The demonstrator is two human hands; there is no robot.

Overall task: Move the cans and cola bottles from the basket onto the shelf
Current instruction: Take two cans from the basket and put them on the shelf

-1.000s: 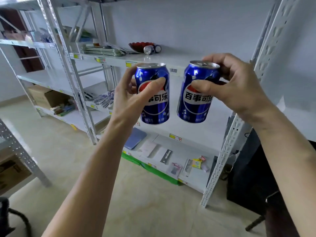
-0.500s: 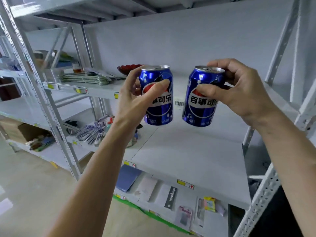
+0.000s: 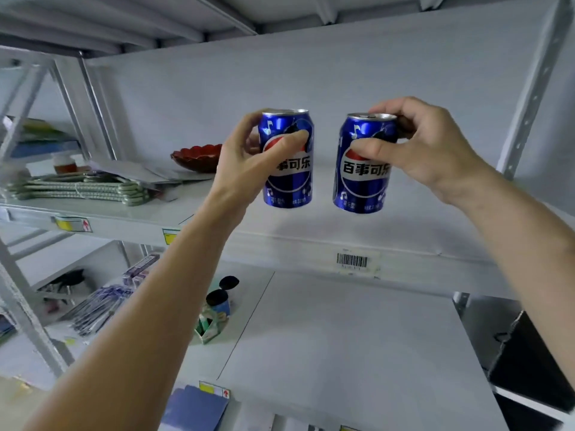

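Left hand (image 3: 249,163) and right hand (image 3: 432,150) are each gripping a blue aluminium cola can (image 3: 287,158) (image 3: 365,164); thumb-pinched high above the white metal shelf (image 3: 311,241), either risks slipping.

Grey metal shelf (image 3: 311,241) in front of you, tiers crossing the whole frame.

On the upper board at left you have a red scalloped bowl (image 3: 199,157), loose papers (image 3: 146,174) and a stack of green patterned mats (image 3: 84,191). The board below, at lower left, carries packets (image 3: 99,306) and a small open box (image 3: 211,328).
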